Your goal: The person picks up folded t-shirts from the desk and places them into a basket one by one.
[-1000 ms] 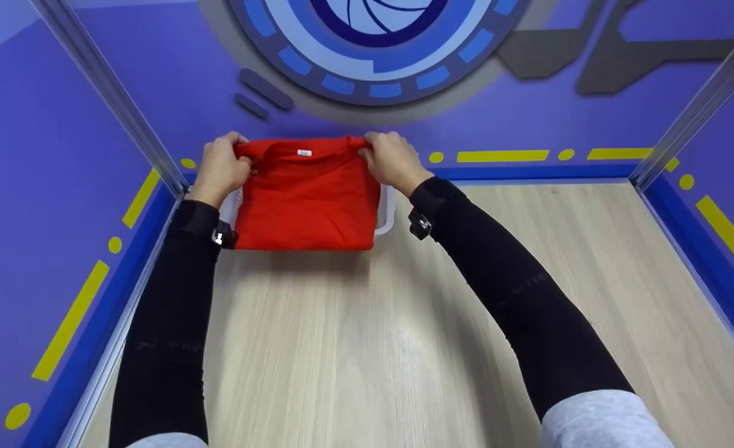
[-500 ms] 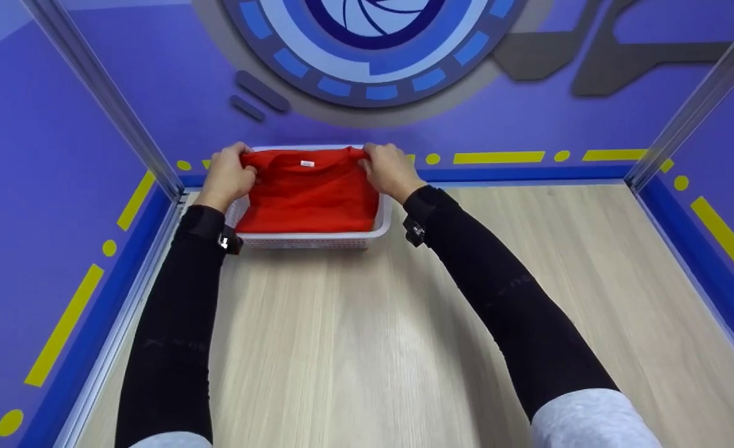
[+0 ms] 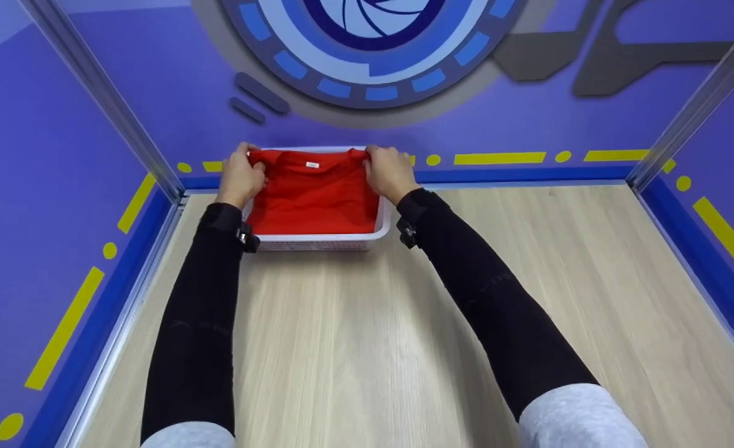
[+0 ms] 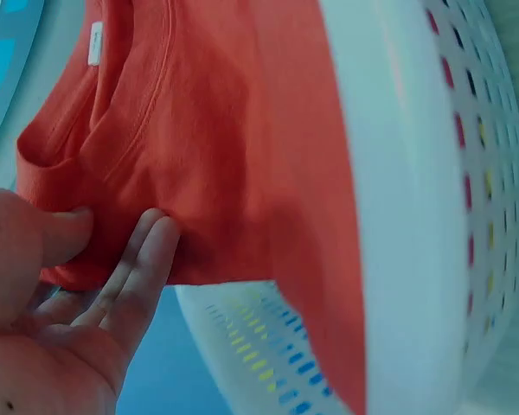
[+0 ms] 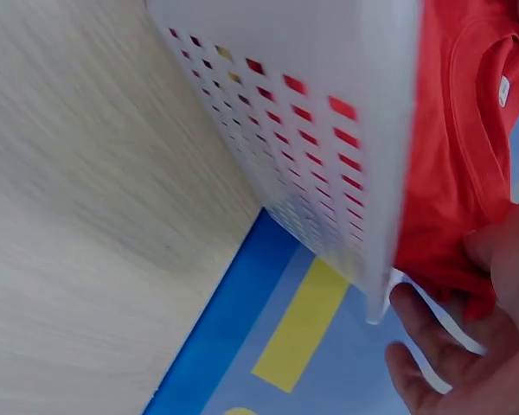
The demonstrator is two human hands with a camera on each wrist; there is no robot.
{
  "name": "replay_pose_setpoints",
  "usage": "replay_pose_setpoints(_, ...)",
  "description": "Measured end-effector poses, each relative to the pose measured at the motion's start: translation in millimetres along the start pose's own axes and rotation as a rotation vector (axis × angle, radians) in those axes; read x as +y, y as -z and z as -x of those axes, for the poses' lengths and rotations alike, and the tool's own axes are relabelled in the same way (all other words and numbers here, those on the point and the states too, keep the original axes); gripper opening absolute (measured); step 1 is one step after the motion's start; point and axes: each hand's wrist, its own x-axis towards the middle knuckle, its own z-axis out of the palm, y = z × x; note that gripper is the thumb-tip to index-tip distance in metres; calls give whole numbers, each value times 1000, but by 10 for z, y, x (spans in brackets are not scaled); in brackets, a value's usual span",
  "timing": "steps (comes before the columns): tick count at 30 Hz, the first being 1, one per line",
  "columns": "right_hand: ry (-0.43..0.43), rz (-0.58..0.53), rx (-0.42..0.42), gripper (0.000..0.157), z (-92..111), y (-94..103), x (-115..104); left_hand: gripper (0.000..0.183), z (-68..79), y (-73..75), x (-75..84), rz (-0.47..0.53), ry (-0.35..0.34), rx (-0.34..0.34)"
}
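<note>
A folded red shirt (image 3: pixel 317 199) with a small white neck label lies mostly inside a white perforated plastic basket (image 3: pixel 317 238). My left hand (image 3: pixel 241 177) pinches the shirt's far left corner between thumb and fingers, close to the collar, as the left wrist view also shows. At the far right corner, my right hand (image 3: pixel 390 173) pinches the cloth by the basket's rim. In the right wrist view, the thumb of the right hand (image 5: pixel 493 320) lies on the red cloth, and some of its fingers are spread below. The shirt's underside and the basket's floor are hidden.
The basket stands on a light wood-grain table (image 3: pixel 367 348), close to the blue-purple back wall (image 3: pixel 503 124). Another printed panel (image 3: pixel 49 186) rises on the left, with a metal corner post (image 3: pixel 105 93) beside the basket's far left side. A right panel (image 3: pixel 728 174) closes the other side.
Both hands have lowered the red shirt into the basket, so its front rim now shows. My left hand has shifted slightly right. Both hands keep hold of the shirt's far corners.
</note>
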Motion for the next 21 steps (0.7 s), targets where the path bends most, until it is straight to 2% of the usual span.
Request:
replay_pose_setpoints(4, -26, 49, 32, 39, 1, -82, 2, 57, 11, -41, 9, 36, 26, -5)
replay_pose_setpoints(6, -10, 79, 47, 39, 5, -102, -4, 58, 23, -47, 15, -2, 7, -27)
replay_pose_setpoints(8, 38, 112, 56, 38, 14, -116, -11, 54, 38, -63, 20, -63, -23, -65)
replay_pose_setpoints(11, 145, 173, 28, 31, 45, -128, -48, 45, 80, -91, 43, -173, -66, -167)
replay_pose_setpoints(13, 205, 227, -28, 30, 74, -143, -85, 46, 105, -123, 62, -249, -76, -262)
replay_pose_setpoints(15, 233, 293, -108, 37, 116, -163, -128, 54, 139, -158, 83, -329, -69, -369)
replay_pose_setpoints(18, 227, 383, -223, 56, 175, -210, -188, 69, 172, -234, 96, -451, -47, -496)
replay_pose_setpoints(21, 199, 439, -309, 73, 218, -262, -233, 77, 194, -302, 90, -536, -36, -566)
